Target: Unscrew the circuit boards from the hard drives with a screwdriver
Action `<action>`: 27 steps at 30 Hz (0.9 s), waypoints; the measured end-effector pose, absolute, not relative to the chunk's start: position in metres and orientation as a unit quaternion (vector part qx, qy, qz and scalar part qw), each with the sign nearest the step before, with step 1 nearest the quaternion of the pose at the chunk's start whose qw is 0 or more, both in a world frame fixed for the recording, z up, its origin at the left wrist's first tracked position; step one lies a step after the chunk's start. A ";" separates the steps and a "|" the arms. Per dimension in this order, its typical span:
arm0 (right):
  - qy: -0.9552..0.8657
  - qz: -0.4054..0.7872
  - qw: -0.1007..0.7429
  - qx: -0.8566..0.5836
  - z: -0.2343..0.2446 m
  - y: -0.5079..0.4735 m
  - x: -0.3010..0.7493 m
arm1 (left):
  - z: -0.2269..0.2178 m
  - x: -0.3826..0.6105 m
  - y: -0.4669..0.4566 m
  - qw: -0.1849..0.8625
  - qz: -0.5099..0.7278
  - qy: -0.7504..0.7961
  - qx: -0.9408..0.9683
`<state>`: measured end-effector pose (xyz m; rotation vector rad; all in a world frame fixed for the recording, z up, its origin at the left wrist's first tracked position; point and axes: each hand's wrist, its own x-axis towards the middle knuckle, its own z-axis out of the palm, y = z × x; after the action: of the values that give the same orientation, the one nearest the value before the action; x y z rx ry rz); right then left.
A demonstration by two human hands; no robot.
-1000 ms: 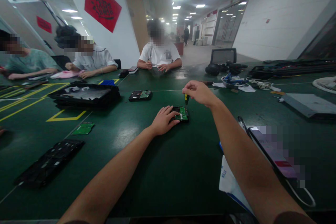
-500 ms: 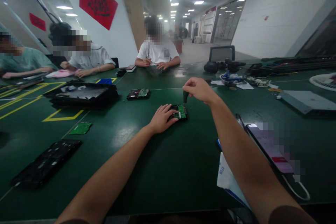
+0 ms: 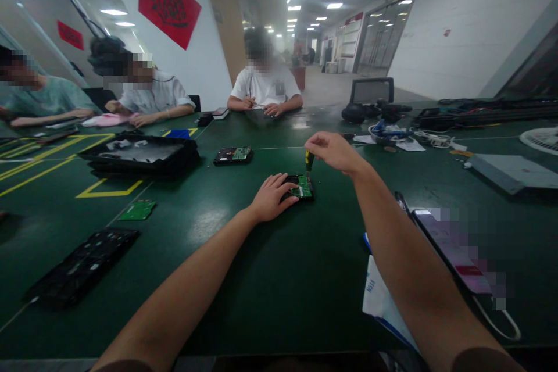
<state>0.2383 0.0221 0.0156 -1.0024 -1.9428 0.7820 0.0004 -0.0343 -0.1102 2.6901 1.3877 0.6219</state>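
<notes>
A hard drive (image 3: 304, 186) with its green circuit board facing up lies on the green table in front of me. My left hand (image 3: 273, 197) holds it from the left, fingers across its top and thumb along the near edge. Above its right side, my right hand (image 3: 331, 151) pinches the handle end of a yellow-and-black screwdriver (image 3: 309, 161). The screwdriver stands upright, its tip down at the board's right edge; exact contact is too small to tell. Farther back on the left rests a second hard drive (image 3: 233, 155), also board side up.
Left are black trays (image 3: 139, 154), a loose green circuit board (image 3: 138, 210) and a black plastic frame (image 3: 81, 264). Right are a phone (image 3: 451, 250), a white packet (image 3: 383, 293), a grey metal box (image 3: 517, 173) and a bowl (image 3: 387, 132). Several people sit across the table.
The screwdriver's handle has turned in my right fingers, so its yellow part shows. The whole view has shifted slightly; my left hand stays on the hard drive.
</notes>
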 end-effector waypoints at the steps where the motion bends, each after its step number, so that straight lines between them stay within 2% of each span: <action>1: -0.764 0.305 0.399 -0.405 0.015 0.022 0.238 | -0.110 0.000 -0.034 0.024 0.200 0.449 0.870; 10: -0.753 0.366 0.394 -0.380 0.018 0.015 0.234 | -0.113 0.000 -0.032 0.021 0.198 0.451 0.870; 19: -0.760 0.311 0.384 -0.422 0.017 0.021 0.238 | -0.111 0.000 -0.033 0.022 0.201 0.449 0.870; 27: -0.763 0.347 0.377 -0.394 0.015 0.018 0.234 | -0.112 0.000 -0.033 0.019 0.199 0.450 0.870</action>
<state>0.2344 0.0185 0.0153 -1.0086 -1.9508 0.8864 0.0005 -0.0330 -0.1117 2.7019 1.3958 0.6184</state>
